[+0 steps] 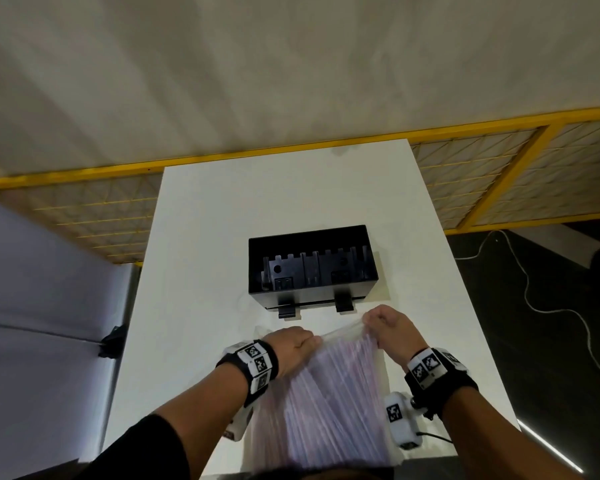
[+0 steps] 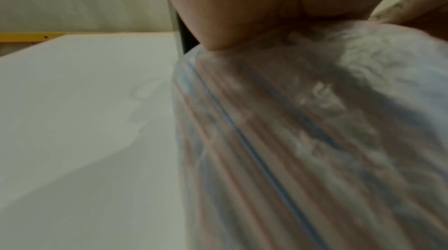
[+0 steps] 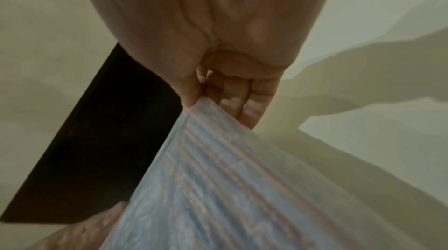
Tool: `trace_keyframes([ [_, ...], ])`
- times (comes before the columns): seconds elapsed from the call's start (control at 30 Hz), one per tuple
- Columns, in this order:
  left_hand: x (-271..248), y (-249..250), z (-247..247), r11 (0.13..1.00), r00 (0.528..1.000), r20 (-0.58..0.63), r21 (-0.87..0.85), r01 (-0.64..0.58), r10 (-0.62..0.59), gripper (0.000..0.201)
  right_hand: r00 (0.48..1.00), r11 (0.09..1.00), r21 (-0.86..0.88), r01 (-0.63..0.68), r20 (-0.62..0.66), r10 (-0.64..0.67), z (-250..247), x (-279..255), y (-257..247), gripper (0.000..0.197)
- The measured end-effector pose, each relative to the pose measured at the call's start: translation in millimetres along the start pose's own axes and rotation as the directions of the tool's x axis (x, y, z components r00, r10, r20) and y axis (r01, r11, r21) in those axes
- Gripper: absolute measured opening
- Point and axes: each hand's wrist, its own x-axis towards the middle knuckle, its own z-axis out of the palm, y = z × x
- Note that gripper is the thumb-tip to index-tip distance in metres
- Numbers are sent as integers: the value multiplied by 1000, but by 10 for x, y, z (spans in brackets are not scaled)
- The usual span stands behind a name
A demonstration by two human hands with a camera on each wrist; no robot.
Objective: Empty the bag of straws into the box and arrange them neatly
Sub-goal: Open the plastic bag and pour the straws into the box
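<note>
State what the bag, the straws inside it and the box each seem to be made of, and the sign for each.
Bag: thin clear plastic film, glossy; the straws show through and it puckers where each hand pinches it.
Straws: probably plastic or paper; pale with red and blue stripes, too blurred to settle.
Box: likely moulded black plastic, matt; notched ribs inside.

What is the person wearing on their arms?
Each wrist has a black band carrying white blocks printed with black square codes. A white camera box hangs below the right wrist, with a thin black cable. A black sleeve covers the left upper arm.
</note>
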Motion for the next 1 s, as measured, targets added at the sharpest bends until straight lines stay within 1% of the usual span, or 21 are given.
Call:
trace_keyframes([
  [0.07, -91, -84, 4, 998, 1000, -16, 56, -13, 13, 61, 1000, 999, 35, 14, -4, -14, 9, -58, -10, 23],
  [0.13, -141, -193, -35, 993, 999, -33, 117, 6, -2, 62, 1000, 995, 96, 31, -4, -31, -3, -99, -23, 22],
  [0.23, -269, -391, -118, 980, 995, -96, 198, 34, -15, 56, 998, 983, 177, 56, 28, -62, -26, -192, -85, 21],
  [0.3, -321, -512, -139, 972, 991, -135, 233, 39, -7, 55, 996, 978, 196, 72, 39, -81, -24, -240, -120, 21],
  [0.37, -373, -554, -149, 966, 983, -183, 248, 74, -28, 61, 995, 975, 208, 81, 41, -91, -23, -284, -145, 21],
  [0.43, -411, -552, -146, 955, 972, -228, 270, 124, -61, 58, 991, 973, 208, 104, 62, -119, -26, -328, -176, 20],
  [0.5, -465, -532, -143, 948, 951, -286, 255, 192, -116, 52, 984, 974, 178, 137, 90, -155, -37, -383, -204, 20],
  [0.57, -519, -524, -164, 934, 927, -309, 215, 285, -211, 45, 975, 976, 135, 171, 122, -188, -52, -441, -216, 20],
  [0.67, -625, -481, -247, 914, 900, -251, 108, 392, -356, 38, 957, 967, 37, 253, 139, -255, -89, -556, -254, 20],
  [0.73, -670, -462, -294, 909, 886, -229, 11, 417, -403, 38, 941, 944, -55, 324, 123, -316, -134, -624, -308, 20],
  [0.8, -730, -417, -361, 904, 864, -273, -70, 421, -423, 34, 929, 921, -128, 368, 92, -358, -194, -668, -381, 20],
  [0.87, -818, -340, -429, 904, 834, -351, -195, 380, -426, 30, 928, 912, -174, 372, 51, -368, -278, -700, -475, 19],
  [0.9, -864, -297, -458, 901, 819, -390, -280, 330, -421, 27, 931, 914, -182, 364, 36, -363, -321, -719, -520, 19],
  [0.97, -964, -191, -502, 864, 793, -449, -469, 183, -412, 18, 942, 926, -182, 332, 18, -334, -391, -763, -606, 18],
  [1.0, -1017, -126, -514, 823, 785, -464, -559, 100, -410, 10, 948, 932, -178, 315, 9, -318, -417, -788, -642, 18],
])
